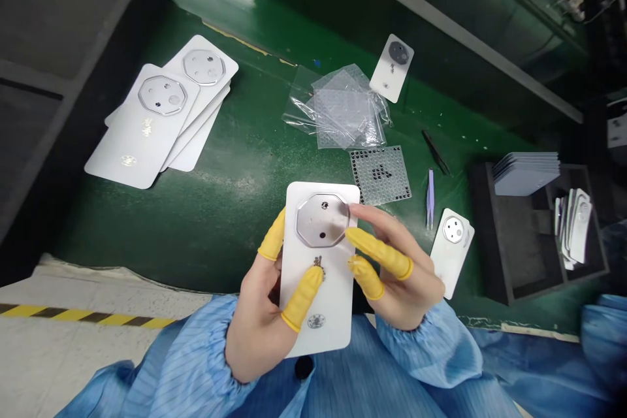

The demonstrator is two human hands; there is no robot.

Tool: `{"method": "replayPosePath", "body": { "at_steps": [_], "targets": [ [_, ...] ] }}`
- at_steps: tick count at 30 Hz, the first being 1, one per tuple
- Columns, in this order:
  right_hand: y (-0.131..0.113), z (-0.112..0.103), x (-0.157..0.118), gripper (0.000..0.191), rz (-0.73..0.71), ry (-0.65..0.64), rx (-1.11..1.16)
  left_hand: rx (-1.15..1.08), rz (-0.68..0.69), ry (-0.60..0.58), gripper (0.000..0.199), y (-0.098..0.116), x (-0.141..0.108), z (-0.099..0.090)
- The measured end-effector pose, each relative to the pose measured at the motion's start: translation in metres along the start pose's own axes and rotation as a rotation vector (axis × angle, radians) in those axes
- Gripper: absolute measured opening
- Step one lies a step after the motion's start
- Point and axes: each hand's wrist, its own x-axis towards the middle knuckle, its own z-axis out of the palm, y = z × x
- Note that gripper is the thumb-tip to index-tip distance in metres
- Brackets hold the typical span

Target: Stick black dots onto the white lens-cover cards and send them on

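My left hand (pixel 269 313), with yellow finger cots, is closed around a white phone back cover (pixel 330 300). Its thumb lies over the gold lettering, and the other fingers go behind the left edge. An octagonal camera ring (pixel 313 215) with two dark spots sits near the cover's top. At the cover's right edge is my right hand (pixel 392 261). Its cot-covered index finger and thumb are bent close together beside the ring, and a bare finger touches the upper right edge. Whatever may be between those fingertips is too small to make out.
Stacked white covers (pixel 142 137) lie left. Clear plastic sheets (pixel 345 108) and a sheet with small black parts (pixel 382 173) lie ahead. Rightward are black tweezers (pixel 435 151), purple tweezers (pixel 430 199), another cover (pixel 450 255) and a black divided bin (pixel 533 255). One cover (pixel 392 68) lies farther back.
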Motion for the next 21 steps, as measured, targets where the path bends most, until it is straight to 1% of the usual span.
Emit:
{"method": "replayPosePath", "body": {
  "at_steps": [2, 4, 5, 7, 9, 10, 11, 13, 14, 16, 18, 19, 21],
  "targets": [
    [-0.002, 0.0, 0.002, 0.036, 0.129, 0.03, 0.115, -0.005, -0.012, -0.018, 0.067, 0.004, 0.002, 0.001],
    [-0.004, 0.0, 0.004, 0.034, 0.207, 0.062, 0.159, -0.008, -0.013, -0.032, 0.065, 0.007, 0.002, 0.001],
    [-0.005, 0.0, 0.004, 0.034, 0.21, 0.077, 0.14, -0.007, -0.009, -0.037, 0.065, 0.007, 0.002, 0.001],
    [-0.005, 0.001, 0.003, 0.038, 0.163, 0.099, 0.054, 0.028, 0.009, -0.024, 0.063, 0.004, 0.001, -0.001],
    [-0.003, 0.005, 0.0, 0.039, 0.136, 0.118, 0.007, 0.134, 0.072, 0.044, 0.063, -0.003, 0.001, -0.003],
    [-0.001, 0.008, -0.001, 0.037, 0.17, 0.137, 0.029, 0.218, 0.128, 0.105, 0.064, -0.007, 0.002, -0.005],
    [0.001, 0.013, -0.002, 0.036, 0.235, 0.16, 0.092, 0.326, 0.199, 0.166, 0.066, -0.012, 0.003, -0.007],
    [0.009, 0.025, -0.002, 0.032, 0.443, 0.191, 0.33, 0.59, 0.402, 0.24, 0.071, -0.019, 0.009, -0.009],
    [0.013, 0.031, -0.002, 0.034, 0.562, 0.173, 0.485, 0.738, 0.514, 0.24, 0.073, -0.021, 0.014, -0.01],
    [0.023, 0.042, 0.001, 0.042, 0.746, 0.082, 0.795, 1.039, 0.697, 0.175, 0.068, -0.021, 0.022, -0.011],
    [0.029, 0.047, 0.004, 0.046, 0.822, 0.014, 1.033, 1.272, 0.793, 0.083, 0.057, -0.015, 0.029, -0.011],
    [0.031, 0.048, 0.005, 0.045, 0.828, 0.009, 1.112, 1.343, 0.809, 0.044, 0.052, -0.012, 0.03, -0.011],
    [0.03, 0.047, 0.007, 0.042, 0.821, 0.038, 1.204, 1.372, 0.828, 0.013, 0.051, -0.005, 0.031, -0.014]
  ]
}}
